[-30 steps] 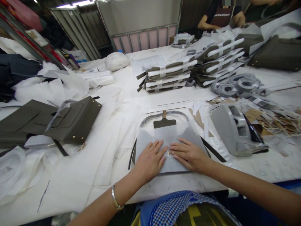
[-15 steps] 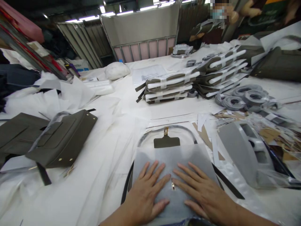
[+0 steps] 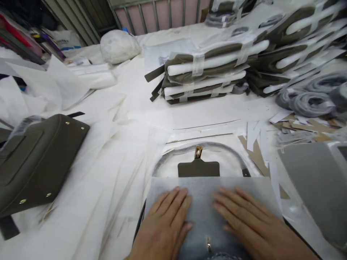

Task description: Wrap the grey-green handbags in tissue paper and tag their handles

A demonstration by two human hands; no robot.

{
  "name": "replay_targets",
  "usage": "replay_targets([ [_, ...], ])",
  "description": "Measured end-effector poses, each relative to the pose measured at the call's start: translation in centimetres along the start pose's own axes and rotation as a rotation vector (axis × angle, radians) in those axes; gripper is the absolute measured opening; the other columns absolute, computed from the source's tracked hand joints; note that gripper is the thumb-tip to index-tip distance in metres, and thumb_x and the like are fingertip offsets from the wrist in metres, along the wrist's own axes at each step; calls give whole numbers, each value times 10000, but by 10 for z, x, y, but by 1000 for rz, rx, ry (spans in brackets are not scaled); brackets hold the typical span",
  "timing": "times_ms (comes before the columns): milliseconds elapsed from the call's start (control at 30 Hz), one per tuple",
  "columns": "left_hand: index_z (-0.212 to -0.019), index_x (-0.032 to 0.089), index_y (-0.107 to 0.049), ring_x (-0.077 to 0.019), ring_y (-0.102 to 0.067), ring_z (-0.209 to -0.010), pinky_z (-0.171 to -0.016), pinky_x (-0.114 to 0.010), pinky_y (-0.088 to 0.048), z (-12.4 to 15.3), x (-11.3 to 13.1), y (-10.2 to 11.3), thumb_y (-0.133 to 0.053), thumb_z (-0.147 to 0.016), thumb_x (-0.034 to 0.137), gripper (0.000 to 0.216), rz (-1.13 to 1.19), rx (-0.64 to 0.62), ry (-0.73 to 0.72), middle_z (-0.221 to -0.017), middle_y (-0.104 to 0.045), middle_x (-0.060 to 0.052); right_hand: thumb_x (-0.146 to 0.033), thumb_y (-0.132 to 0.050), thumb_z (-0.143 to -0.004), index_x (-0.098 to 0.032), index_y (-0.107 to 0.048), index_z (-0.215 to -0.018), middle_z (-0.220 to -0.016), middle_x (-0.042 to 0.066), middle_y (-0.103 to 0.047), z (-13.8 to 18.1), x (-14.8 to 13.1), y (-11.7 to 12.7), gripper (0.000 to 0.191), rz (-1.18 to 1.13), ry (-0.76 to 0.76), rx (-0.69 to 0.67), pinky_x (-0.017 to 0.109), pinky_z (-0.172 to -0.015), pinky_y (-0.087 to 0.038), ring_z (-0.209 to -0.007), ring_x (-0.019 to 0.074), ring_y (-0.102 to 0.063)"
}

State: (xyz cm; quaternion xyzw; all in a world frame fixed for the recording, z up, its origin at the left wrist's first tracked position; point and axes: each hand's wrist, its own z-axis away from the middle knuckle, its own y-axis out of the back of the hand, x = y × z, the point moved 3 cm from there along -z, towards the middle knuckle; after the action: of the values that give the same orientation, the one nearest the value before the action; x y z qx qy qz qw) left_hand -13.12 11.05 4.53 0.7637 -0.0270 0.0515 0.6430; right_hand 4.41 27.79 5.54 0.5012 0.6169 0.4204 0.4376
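Both of my hands lie flat on a translucent grey sheet that covers a dark olive handbag lying on the table. My left hand presses on the sheet's left part, fingers stretched out. On the right part rests my right hand, slightly blurred, also with straight fingers. A gold clasp piece pokes through the sheet between the wrists. Beyond the sheet's far edge show the bag's olive flap tab with a gold buckle plate and a wrapped handle. The bag's body is mostly hidden.
Another olive handbag lies at the left. Stacked folded olive bag pieces with white padding stand at the back. Coiled grey straps, paper scraps and a grey panel are on the right.
My view has tipped downward and closer. Both hands have slid toward the far edge of the sheet, away from the gold clasp, and their fingers are closer together.
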Motion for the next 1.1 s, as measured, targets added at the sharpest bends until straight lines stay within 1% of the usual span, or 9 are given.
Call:
replay_targets([
  [67,-1355,166,-530,-225,-544,-1252,-1091,-416,-408,-9,-2,2,-449,-989,453,473,19,-23,70,-1371,-606,-32,-322,-426,-1006,-115,-578,-1326,-1372,117,-596,-6,3,-8,410,76,-79,-22,432,-1033,-475,-1272,277,-540],
  [133,-1323,155,-545,-255,-576,-1193,-1107,-480,-382,-13,-5,3,-503,-948,520,525,57,-52,139,-1298,-647,-61,-378,-386,-1020,-109,-592,-1293,-1310,124,-639,-9,4,-15,435,83,-134,-54,440,-997,-483,-1197,276,-586],
  [267,-1111,162,-617,-266,-615,-993,-1065,-551,-394,-14,-8,6,-592,-887,541,441,162,-130,192,-1032,-677,-69,-426,-336,-1026,-151,-639,-1148,-1029,93,-719,-13,3,-11,427,0,-235,-113,431,-855,-518,-923,247,-660],
  [367,-958,184,-602,-264,-584,-854,-830,-508,-507,-13,-10,13,-596,-885,523,347,233,-144,174,-876,-621,-56,-455,-393,-1003,-196,-641,-1061,-887,57,-686,-17,6,-1,363,-73,-287,-128,385,-712,-514,-783,224,-641],
  [467,-873,194,-567,-267,-550,-789,-695,-463,-500,-14,-12,16,-584,-891,504,311,257,-152,173,-824,-585,-57,-480,-428,-985,-214,-637,-1005,-857,46,-664,-20,11,3,339,-100,-267,-135,389,-727,-495,-794,235,-629],
  [667,-953,184,-579,-261,-552,-820,-731,-435,-477,-12,-12,14,-526,-946,422,244,269,-101,155,-843,-595,-65,-452,-368,-1012,-180,-642,-1033,-950,86,-676,-14,19,2,386,-13,-180,-83,445,-954,-397,-953,269,-607],
  [833,-904,190,-576,-250,-559,-786,-724,-416,-468,-12,-10,14,-538,-940,402,218,213,-68,164,-805,-593,-58,-458,-403,-1003,-197,-634,-917,-821,55,-652,-14,23,0,360,-41,-177,-122,393,-770,-415,-788,242,-604],
  [1000,-797,215,-555,-249,-577,-703,-657,-406,-481,-22,-16,1,-494,-937,477,303,151,-225,200,-729,-604,-42,-381,-391,-1020,-230,-569,-731,-642,-7,-597,-26,34,-15,371,-137,-183,-219,357,-653,-377,-607,205,-576],
  [1100,-906,203,-605,-246,-608,-712,-677,-415,-513,-25,-16,-7,-535,-917,525,330,129,-268,199,-754,-640,-34,-359,-402,-1016,-230,-576,-704,-614,-8,-607,-30,37,-23,380,-137,-188,-243,351,-635,-365,-587,203,-590],
])
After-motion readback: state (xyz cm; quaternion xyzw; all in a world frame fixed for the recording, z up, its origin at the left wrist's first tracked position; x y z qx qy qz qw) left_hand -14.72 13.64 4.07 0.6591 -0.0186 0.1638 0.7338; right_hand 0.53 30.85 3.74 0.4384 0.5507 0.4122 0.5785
